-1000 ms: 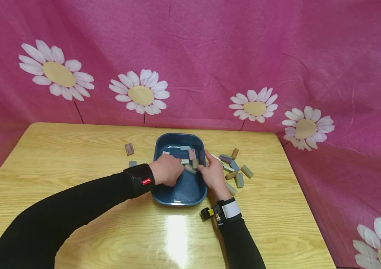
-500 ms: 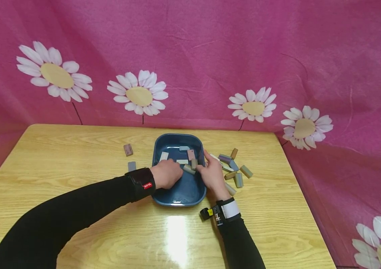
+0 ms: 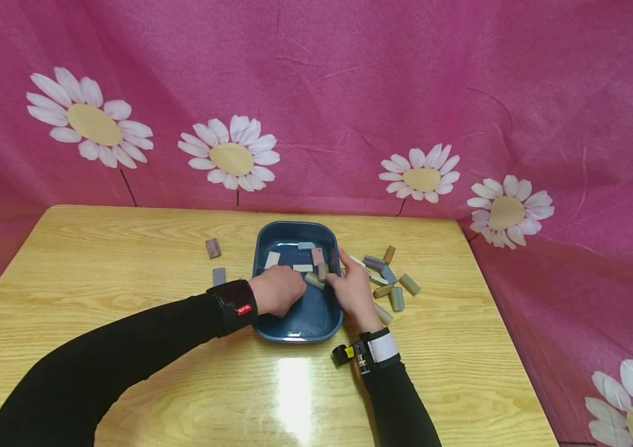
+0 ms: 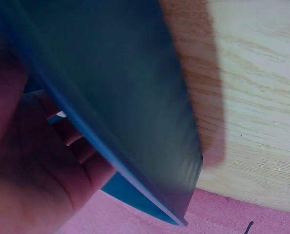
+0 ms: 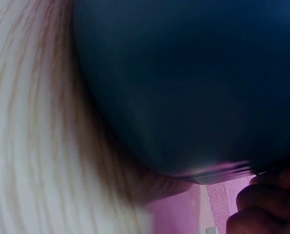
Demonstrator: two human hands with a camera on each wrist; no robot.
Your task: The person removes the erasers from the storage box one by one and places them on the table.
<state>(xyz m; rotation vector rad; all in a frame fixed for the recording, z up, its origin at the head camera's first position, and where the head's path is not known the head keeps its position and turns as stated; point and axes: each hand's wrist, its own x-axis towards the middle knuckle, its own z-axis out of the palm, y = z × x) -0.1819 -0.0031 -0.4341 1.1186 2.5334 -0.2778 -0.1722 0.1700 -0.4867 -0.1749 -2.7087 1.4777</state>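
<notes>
A dark blue plastic basin (image 3: 296,332) stands on the wooden table, several small blocks lying in it. My left hand (image 3: 278,290) reaches over its left side into it, the back of the hand turned up. In the head view the fingertips are hidden; the left wrist view shows the palm and bent fingers (image 4: 81,148) partly behind the rim. I cannot tell whether they hold a block. My right hand (image 3: 354,290) grips the right rim, thumb over the edge and fingers outside. A white block (image 3: 272,259) and an olive block (image 3: 314,280) lie near the left hand.
Several loose blocks (image 3: 397,299) lie scattered right of the basin, beside the right hand. To the left lie a brownish block (image 3: 213,248) and a grey block (image 3: 219,276), the grey one just above the left wristband. A pink flowered cloth (image 3: 327,93) hangs behind the table.
My left hand has drawn slightly back toward me in the basin, so the white block at the left shows more. The right hand keeps its hold on the rim.
</notes>
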